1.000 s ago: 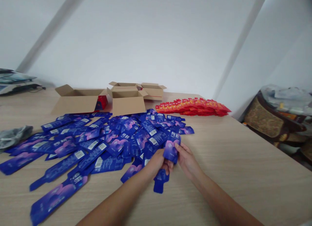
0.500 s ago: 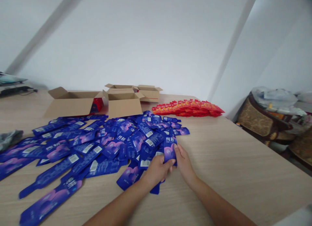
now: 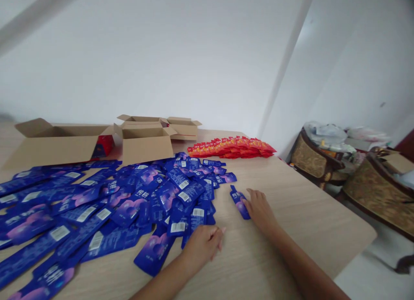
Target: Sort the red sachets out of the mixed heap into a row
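My right hand (image 3: 261, 210) has its thumb at the edge of a blue and purple sachet (image 3: 239, 203) with a narrow top, over the table right of the pile. Its fingers reach forward beside the sachet, and their grip underneath is partly hidden. My left hand (image 3: 203, 244) rests near the pile's front right edge, its fingers curled in with nothing visible in them. Many more blue sachets (image 3: 127, 207) lie heaped on the left, some printed side up, others showing white barcode labels.
Open cardboard boxes (image 3: 147, 145) stand behind the pile; a red packet (image 3: 104, 145) shows beside one. Overlapping red sachets (image 3: 231, 147) form a row at the back right. Beyond the right edge of the wooden table (image 3: 310, 224) are patterned chairs (image 3: 308, 155) holding plastic bags (image 3: 326, 134).
My left hand has come off the sachet and curled. My right hand has moved right with the sachet, away from the pile. The view has turned to the right.
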The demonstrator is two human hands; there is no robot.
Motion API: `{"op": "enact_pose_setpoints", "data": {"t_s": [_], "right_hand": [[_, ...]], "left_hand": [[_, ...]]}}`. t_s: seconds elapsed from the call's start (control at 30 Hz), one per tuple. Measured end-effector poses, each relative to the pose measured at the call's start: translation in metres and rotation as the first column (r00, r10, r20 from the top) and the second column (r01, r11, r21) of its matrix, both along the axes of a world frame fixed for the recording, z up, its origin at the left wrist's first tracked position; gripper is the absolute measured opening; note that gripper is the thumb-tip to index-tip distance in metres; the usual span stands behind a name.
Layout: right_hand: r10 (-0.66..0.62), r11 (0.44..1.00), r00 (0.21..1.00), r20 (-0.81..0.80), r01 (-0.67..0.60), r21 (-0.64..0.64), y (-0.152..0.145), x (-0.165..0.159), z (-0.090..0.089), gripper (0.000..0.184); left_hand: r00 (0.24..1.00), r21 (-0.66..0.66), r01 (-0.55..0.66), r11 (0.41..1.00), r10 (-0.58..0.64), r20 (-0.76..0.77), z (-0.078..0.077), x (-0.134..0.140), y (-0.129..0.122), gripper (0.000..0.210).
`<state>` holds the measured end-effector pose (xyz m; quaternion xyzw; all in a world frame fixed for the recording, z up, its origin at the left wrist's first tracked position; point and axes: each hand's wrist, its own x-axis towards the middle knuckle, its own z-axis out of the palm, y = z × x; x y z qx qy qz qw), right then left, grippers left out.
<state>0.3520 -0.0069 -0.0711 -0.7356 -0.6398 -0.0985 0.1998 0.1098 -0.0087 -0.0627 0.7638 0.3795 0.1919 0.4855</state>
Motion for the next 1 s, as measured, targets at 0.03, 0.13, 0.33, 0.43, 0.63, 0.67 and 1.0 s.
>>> {"op": "enact_pose_setpoints", "data": {"t_s": [0.03, 0.13, 0.33, 0.43, 0.63, 0.67, 1.0], "right_hand": [[0.025, 1.000, 0.999, 0.046, -0.026, 0.016, -0.005, -0.005, -0.006, 0.044], [0.130, 0.990, 0.986, 0.108, -0.123, -0.075, -0.008, -0.014, -0.023, 0.051], [-0.094, 0.972, 0.985, 0.143, 0.122, -0.203, 0.035, 0.086, -0.037, 0.050], [-0.317, 0.909, 0.938, 0.140, 0.342, -0.236, 0.056, 0.161, -0.032, 0.049], [-0.484, 0.824, 0.865, 0.132, 0.501, -0.263, 0.066, 0.246, -0.022, 0.050], [-0.491, 0.818, 0.861, 0.134, 0.508, -0.270, 0.065, 0.254, -0.022, 0.050], [-0.442, 0.879, 0.884, 0.152, 0.460, -0.124, 0.093, 0.213, -0.007, 0.060]], "left_hand": [[1.000, -0.005, -0.001, 1.000, 0.001, -0.003, 0.000, 0.000, 0.000, 0.055], [1.000, -0.026, -0.009, 1.000, 0.009, -0.001, 0.001, 0.001, 0.002, 0.055], [1.000, -0.093, -0.009, 0.996, 0.009, 0.002, -0.002, 0.000, 0.005, 0.059], [1.000, -0.105, -0.014, 0.994, 0.014, -0.007, -0.002, 0.000, 0.005, 0.061], [1.000, -0.125, -0.009, 0.992, 0.008, -0.009, -0.004, 0.000, 0.006, 0.061], [1.000, -0.129, -0.003, 0.992, 0.002, -0.009, -0.005, 0.000, 0.007, 0.060], [1.000, -0.126, 0.006, 0.992, -0.005, 0.002, -0.005, 0.001, 0.006, 0.058]]}}
